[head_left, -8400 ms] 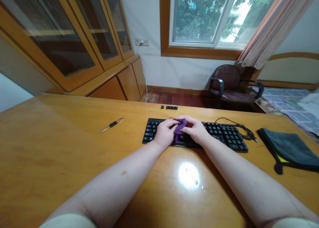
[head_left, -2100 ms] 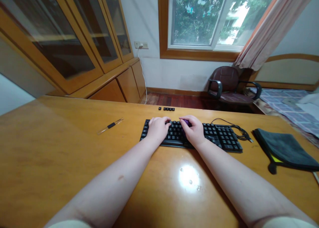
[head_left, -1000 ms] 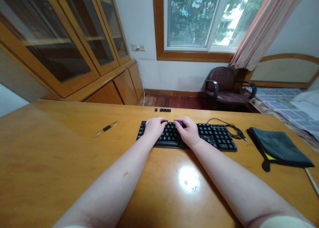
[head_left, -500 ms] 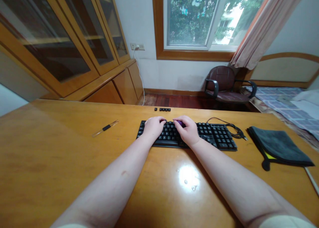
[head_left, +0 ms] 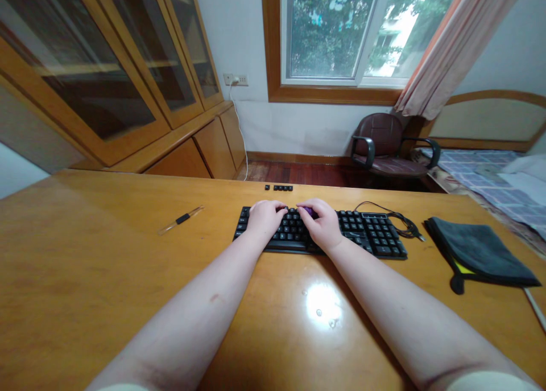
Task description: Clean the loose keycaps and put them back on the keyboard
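Observation:
A black keyboard [head_left: 371,234] lies on the wooden desk [head_left: 106,254], its cable [head_left: 401,220] coiled at the right end. My left hand [head_left: 264,220] rests on the keyboard's left half with fingers curled down onto the top rows. My right hand [head_left: 322,225] sits on the middle of the keyboard, closed over a purple cloth [head_left: 307,211] of which only a small bit shows under the fingers. Several loose black keycaps [head_left: 279,188] lie in a row on the desk just behind the keyboard.
A clear pen-like tool with a black band [head_left: 181,219] lies left of the keyboard. A folded dark grey cloth with a yellow edge [head_left: 482,254] lies at the right. Beyond the desk stand a brown office chair [head_left: 388,146], wooden cabinets [head_left: 128,83] and a bed [head_left: 490,169].
Earlier both hands held the purple cloth up over a keycap; now it is bunched under my right hand and both hands lie on the keyboard. In the last second the hands barely move.

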`<state>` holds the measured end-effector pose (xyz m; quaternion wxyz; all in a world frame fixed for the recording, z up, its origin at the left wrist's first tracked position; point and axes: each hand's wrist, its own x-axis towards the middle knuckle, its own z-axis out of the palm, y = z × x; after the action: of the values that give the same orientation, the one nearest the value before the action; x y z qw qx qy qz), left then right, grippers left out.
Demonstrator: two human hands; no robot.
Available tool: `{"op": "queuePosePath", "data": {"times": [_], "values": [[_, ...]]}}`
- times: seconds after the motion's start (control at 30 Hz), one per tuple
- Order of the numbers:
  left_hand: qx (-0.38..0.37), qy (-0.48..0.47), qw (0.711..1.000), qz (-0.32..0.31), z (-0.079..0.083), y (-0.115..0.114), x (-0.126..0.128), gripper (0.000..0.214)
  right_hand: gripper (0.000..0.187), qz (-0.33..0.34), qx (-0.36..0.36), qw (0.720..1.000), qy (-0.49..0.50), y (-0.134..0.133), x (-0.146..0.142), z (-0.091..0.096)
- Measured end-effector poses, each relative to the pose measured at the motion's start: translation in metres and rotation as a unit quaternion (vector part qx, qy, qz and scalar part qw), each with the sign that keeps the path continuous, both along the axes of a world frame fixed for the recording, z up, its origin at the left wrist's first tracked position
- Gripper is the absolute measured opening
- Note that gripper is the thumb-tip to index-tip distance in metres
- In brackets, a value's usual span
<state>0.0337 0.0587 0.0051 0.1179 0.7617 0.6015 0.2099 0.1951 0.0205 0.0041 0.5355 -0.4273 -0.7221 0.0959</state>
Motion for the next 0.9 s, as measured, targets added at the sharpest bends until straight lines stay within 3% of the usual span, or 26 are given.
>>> {"op": "queuePosePath", "data": {"times": [0.33,0.9], "values": [[-0.04,-0.057,0.998,-0.005,-0.0019,0.0034,-0.0048,0.025,0.011,-0.001,0.003,1.0,-0.004,-0.0004,0.0007,0.0006],[-0.033,-0.003,0.999,-0.013,0.0016,0.0041,-0.0038,0.026,0.015,-0.004,-0.019,1.0,-0.004,-0.001,0.0004,0.0008]]}}
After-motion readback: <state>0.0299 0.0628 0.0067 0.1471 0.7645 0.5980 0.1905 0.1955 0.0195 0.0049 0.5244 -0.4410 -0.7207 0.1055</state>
